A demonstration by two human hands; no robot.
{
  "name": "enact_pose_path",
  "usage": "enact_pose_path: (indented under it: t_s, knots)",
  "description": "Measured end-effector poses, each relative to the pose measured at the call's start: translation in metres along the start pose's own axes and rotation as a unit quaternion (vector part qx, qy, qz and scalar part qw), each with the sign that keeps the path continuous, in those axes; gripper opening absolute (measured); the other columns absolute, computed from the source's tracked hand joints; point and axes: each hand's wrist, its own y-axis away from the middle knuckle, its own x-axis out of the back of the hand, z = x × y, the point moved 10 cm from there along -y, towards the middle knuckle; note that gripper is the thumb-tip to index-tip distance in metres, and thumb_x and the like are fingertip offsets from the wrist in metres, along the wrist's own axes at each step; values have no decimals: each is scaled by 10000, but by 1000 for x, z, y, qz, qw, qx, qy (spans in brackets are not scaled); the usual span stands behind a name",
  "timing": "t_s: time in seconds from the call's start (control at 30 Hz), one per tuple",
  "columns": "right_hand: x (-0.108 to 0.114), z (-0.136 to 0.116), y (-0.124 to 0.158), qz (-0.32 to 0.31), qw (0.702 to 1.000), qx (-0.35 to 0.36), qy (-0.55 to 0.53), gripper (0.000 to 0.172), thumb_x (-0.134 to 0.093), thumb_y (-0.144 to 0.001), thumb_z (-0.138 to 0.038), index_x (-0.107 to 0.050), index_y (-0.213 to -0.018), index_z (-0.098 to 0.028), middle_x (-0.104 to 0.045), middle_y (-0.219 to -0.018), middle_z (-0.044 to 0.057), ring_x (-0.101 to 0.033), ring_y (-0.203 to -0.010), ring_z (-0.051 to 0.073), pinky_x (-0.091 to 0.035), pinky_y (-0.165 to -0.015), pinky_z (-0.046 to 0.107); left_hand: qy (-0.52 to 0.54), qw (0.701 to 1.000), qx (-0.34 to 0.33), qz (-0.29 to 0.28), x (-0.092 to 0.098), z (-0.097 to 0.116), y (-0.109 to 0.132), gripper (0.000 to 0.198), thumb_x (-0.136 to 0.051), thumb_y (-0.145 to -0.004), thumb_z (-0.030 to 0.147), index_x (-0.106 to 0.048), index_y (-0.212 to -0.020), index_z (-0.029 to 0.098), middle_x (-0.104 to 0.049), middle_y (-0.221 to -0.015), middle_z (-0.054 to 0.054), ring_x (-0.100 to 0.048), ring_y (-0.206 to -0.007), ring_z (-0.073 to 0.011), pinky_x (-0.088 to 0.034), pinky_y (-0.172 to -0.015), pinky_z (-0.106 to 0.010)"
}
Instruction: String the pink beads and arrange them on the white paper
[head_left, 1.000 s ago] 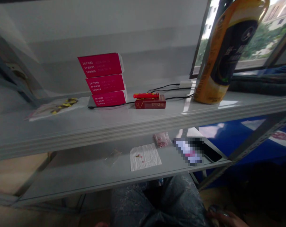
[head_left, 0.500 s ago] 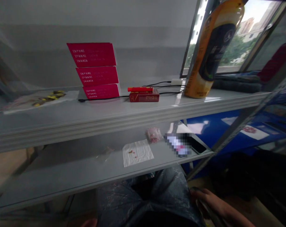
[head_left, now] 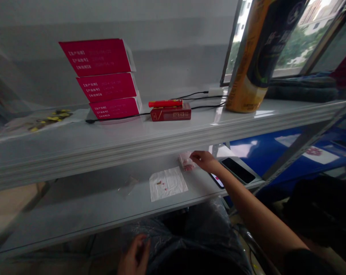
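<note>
My right hand (head_left: 205,160) reaches over the lower shelf, its fingers pinched together at the edge of a small clear plastic bag (head_left: 185,162) with pink-red bits inside. To the left of that bag lies a white paper sheet (head_left: 169,187), and a few tiny red and brownish pieces (head_left: 162,183) rest on it. Low in the view, above my lap, my left hand (head_left: 134,255) is loosely curled, with a gap between thumb and fingers and nothing seen in it.
A phone (head_left: 218,180), partly behind my forearm, and a dark phone (head_left: 238,170) lie on the lower shelf (head_left: 84,202), with a thin clear wrapper (head_left: 129,184) farther left. Above, the upper shelf carries pink boxes (head_left: 107,88), a red pen-like stick (head_left: 165,103) on a dark-red box (head_left: 171,113), cables and a tall bottle (head_left: 255,76).
My right hand has moved from beside my right leg up to the plastic bag. My left hand has risen into view over my lap. The view has shifted slightly.
</note>
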Motion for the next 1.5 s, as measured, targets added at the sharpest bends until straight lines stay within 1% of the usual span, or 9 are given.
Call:
enact_pose_path:
  t_s: [0.13,0.23,0.33,0.53,0.73,0.87,1.1,1.27,1.5]
  knots:
    - [-18,8,-69,-10,996,13,87,209,-644,-973,-256,-754,-1123,-162,-760,-1095,128,-704,-1026,270,-548,-936,391,-44,970,-140,-195,-113,51,12,255,-521,-950,323,-759,-1030,277,-807,-912,-34,-751,-803,-210,-550,-761,-255]
    - [-33,17,-83,-30,997,22,67,299,-659,-1013,-358,-676,-1252,-179,-678,-1275,112,-678,-1093,253,-575,-952,441,-85,939,-192,-272,-160,53,23,193,-590,-889,228,-758,-968,281,-816,-931,-21,-756,-806,-200,-516,-721,-226]
    - [-40,24,-87,-37,999,22,32,318,-644,-1027,-380,-652,-1281,-190,-646,-1324,103,-669,-1111,250,-587,-945,450,-96,951,-171,-241,-153,49,16,249,-502,-958,223,-749,-983,244,-808,-911,-50,-757,-811,-208,-498,-725,-244]
    - [-22,44,-91,-31,993,-15,-113,110,-686,-873,-166,-794,-873,-190,-789,-995,109,-698,-1068,298,-541,-949,403,-105,959,-120,-236,-126,62,15,291,-460,-1010,271,-742,-963,217,-793,-898,-56,-738,-812,-211,-454,-716,-267]
    - [-4,50,-33,-9,910,-73,-409,153,-756,-846,-335,-733,-918,-202,-766,-920,60,-725,-856,198,-603,-800,323,-54,966,-127,-218,-123,73,16,251,-515,-987,274,-749,-923,210,-779,-871,-50,-719,-805,-207,-428,-709,-271]
    - [-37,19,34,-54,777,-124,-614,326,-915,-723,-234,-692,-959,-206,-742,-902,17,-726,-818,159,-615,-784,280,57,975,-135,-167,-93,91,9,274,-523,-993,330,-717,-851,201,-717,-744,-22,-653,-688,-176,-410,-648,-262]
    - [-128,-53,130,-202,693,-163,-673,314,-905,-771,-207,-662,-970,-202,-696,-828,-27,-674,-713,95,-564,-717,213,184,963,-195,30,-10,145,-1,257,-550,-994,352,-655,-813,202,-618,-673,9,-573,-622,-141,-412,-623,-245]
    - [-168,-76,152,-244,684,-120,-677,297,-905,-779,-221,-657,-939,-186,-675,-800,-27,-647,-701,100,-516,-698,218,270,945,-184,-11,-28,149,-14,276,-591,-968,391,-630,-779,194,-619,-690,1,-560,-638,-141,-424,-620,-245]
    - [-175,-73,161,-238,727,-63,-641,277,-887,-812,-283,-652,-913,-177,-672,-780,-29,-627,-697,111,-488,-692,243,365,925,-68,-77,-67,118,-10,400,-630,-919,561,-593,-763,194,-519,-572,47,-455,-481,-105,-356,-476,-217]
